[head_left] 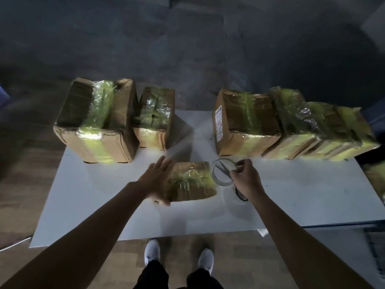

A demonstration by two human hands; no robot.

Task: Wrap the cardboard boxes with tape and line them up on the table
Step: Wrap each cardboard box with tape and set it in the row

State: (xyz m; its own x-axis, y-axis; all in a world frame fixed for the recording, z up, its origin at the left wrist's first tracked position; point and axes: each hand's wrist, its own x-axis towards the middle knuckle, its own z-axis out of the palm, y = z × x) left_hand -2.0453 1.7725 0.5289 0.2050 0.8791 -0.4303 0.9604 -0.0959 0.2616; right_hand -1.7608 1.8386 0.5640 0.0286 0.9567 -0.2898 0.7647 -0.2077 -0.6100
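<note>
Small box [191, 180], brown cardboard banded with yellow-green tape, lies flat on the white desk [104, 205] about midway between the far and near edges, slightly left of the centre line. The left hand [155, 180] is laid against its left side with the fingers straight and spread, pointing towards the far edge. The thumb sits low by the box's near-left corner, so the palm presses rather than grasps. That forearm runs in a long diagonal from the near-left corner of the desk.

The right hand [244, 178] is just beside the box's right end. Its fingers are curled and pinch the rim of a tape roll [224, 183], which stands tilted with its opening facing up. The wrist is bent inward and the forearm comes in over the near edge from the right. Scissors [223, 168] show through the ring as two crossed blades, and a black handle loop peeks out under the wrist. I cannot tell whether the hand grips them or they lie on the desk.

Along the far edge stand the taped boxes. A large box [95, 122] is at the far-left corner and a narrower box [155, 119] is just beside it. After a gap come a labelled box [243, 124] and more boxes [325, 130] packed close together towards the far-right corner.
</note>
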